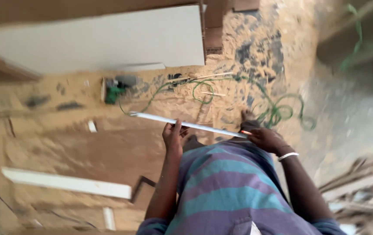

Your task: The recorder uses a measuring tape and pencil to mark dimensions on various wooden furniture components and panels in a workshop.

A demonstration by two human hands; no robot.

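Looking straight down over a striped purple-and-teal shirt (pixel 230 191), both forearms reach forward from the body, elbows bent, hands out in front at about the same height. The left hand (pixel 173 135) is up with the palm turned toward the camera, fingers curled around a long white strip (pixel 186 123) — thumb on one side, fingertips wrapped over the top, a firm hold near the strip's middle. The strip runs slanted across the view, its far end out to the left over the sawdust, its near end arriving at the right hand (pixel 265 138). That right hand closes on the strip's end, knuckles up, a white bangle (pixel 288 155) on the wrist; a thin pencil-like stick with an orange tip (pixel 246 132) shows at the fingers — whether it is pinched or just tucked there I cannot tell through the blur.

Below the hands, a sawdust-covered floor (pixel 108 143). A green cable (pixel 278 111) loops across it toward a green power tool (pixel 114 90), which lies beside a large white board (pixel 108 39). A white batten (pixel 67 182) lies lower left, well apart from the hands.
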